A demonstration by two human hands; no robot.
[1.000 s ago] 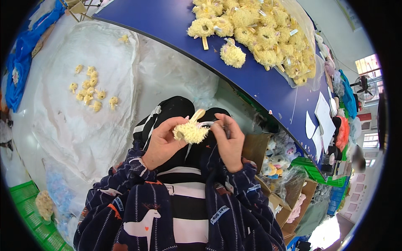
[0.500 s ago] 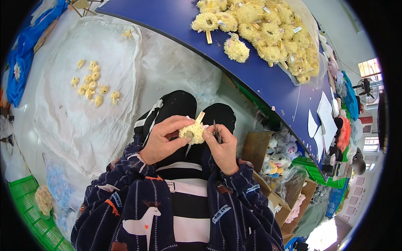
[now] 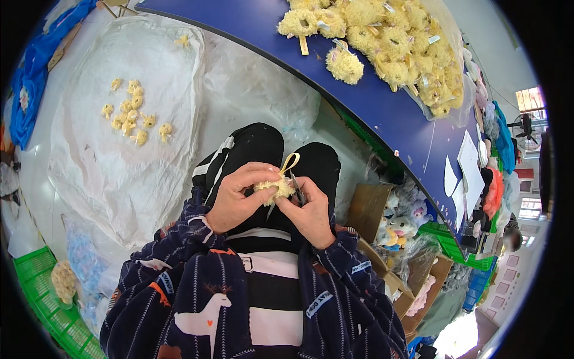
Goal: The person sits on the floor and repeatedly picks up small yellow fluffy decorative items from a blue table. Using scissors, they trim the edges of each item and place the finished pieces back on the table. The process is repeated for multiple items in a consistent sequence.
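Over my lap, a small fluffy yellow plush piece point(image 3: 280, 189) with a ribbon loop point(image 3: 291, 163) standing up from it is held between my hands. My left hand point(image 3: 239, 197) grips it from the left, thumb in front and fingers behind. From the other side, my right hand point(image 3: 312, 212) presses thumb and fingertips to its edge. Dark, slim snips point(image 3: 297, 186) lie in that same hand, blades pointing up beside the loop; their handles are mostly hidden by the fingers.
A blue table point(image 3: 251, 27) bears a heap of yellow plush pieces point(image 3: 394, 42), one lying apart point(image 3: 345, 64), and papers point(image 3: 470, 173). Left, a white sheet point(image 3: 84, 179) on the floor holds several more. A green crate point(image 3: 54, 311) stands lower left; cardboard boxes point(image 3: 368, 209) with plush toys stand right.
The plush piece has been turned in my fingers, so its dark opening no longer shows and the ribbon now shows as an open loop. My right hand has shifted slightly left.
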